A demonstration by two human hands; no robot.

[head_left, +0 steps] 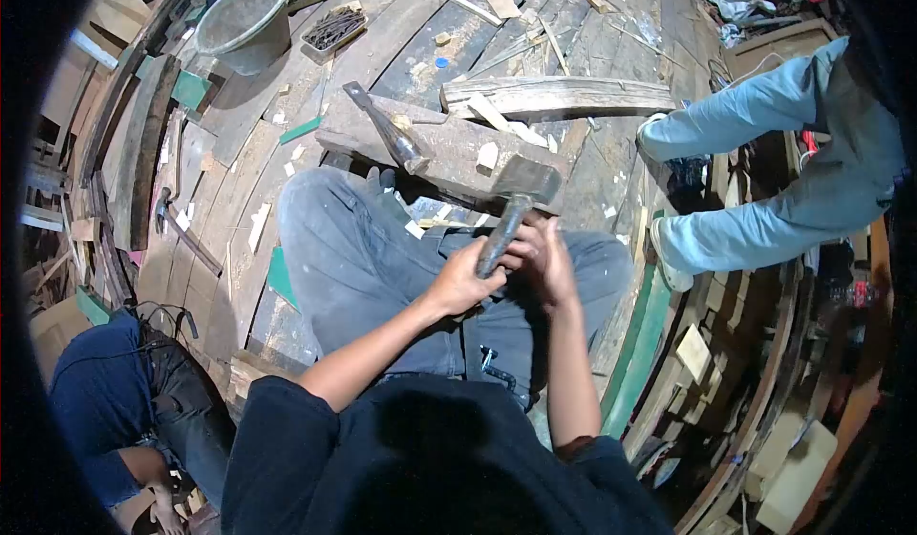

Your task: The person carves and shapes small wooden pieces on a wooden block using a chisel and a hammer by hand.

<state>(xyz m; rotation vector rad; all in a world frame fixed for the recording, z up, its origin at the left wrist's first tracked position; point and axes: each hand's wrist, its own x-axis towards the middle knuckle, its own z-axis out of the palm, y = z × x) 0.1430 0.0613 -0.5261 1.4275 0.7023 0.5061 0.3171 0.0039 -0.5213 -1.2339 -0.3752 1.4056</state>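
My left hand [466, 279] is wrapped round the dark, worn handle of a short hammer [527, 181] with a broad, blocky head. Its head points away from me, above the edge of a thick timber [444, 143]. Close beside the handle, my right hand [546, 260] has its fingers curled in toward the left hand. Whatever those fingers hold is hidden behind the handle and the left hand. A heavy chisel [387, 132] with a thick handle lies on the timber in front of my knees. Small wood chips lie around it.
A grey bucket [246, 27] and a box of nails [334, 31] stand at upper left. A claw hammer [181, 234] lies on the plank floor. Another person's legs [764, 162] are at right; one more person [134, 420] is at lower left. A beam [564, 96] lies ahead.
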